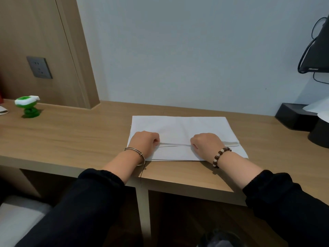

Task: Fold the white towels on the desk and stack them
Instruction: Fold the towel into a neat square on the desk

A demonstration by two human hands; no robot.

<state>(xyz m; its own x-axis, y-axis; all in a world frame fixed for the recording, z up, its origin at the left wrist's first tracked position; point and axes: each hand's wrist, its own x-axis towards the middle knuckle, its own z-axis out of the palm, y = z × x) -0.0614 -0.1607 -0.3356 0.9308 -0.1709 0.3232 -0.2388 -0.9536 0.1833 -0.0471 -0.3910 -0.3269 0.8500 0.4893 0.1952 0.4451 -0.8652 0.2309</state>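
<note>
Pinching a raised fold that runs across the white towel [178, 126], both fists knuckles-up: left hand [145, 140] curled tight on the fold's left stretch, right hand [206, 142] curled tight on its right stretch, set well apart along the same crease. Fingertips tucked under and out of sight. Otherwise lying flat on the wooden desk [71, 138], right of centre and near the front edge, far edge of the cloth stopping short of the pale wall [178, 50]. Worn on the left wrist, a thin silver bangle [135, 155]; on the right, a brown-and-cream beaded bracelet [220, 156]; black sleeves [89, 202] ending at the forearms. Far off at the desk's left end, a green-and-white plastic toy [27, 107], and above it, set into the wooden panel [58, 41], a dark wall socket [39, 67]. At the desk's right end, against the wall, a black box [292, 115] with white paper [318, 106] on top; just in front of it, a dark rounded object [320, 136] cut off by the frame. At upper right, the corner of a black screen [320, 56]. Below the desktop, open compartments split by an upright divider [142, 202]
</note>
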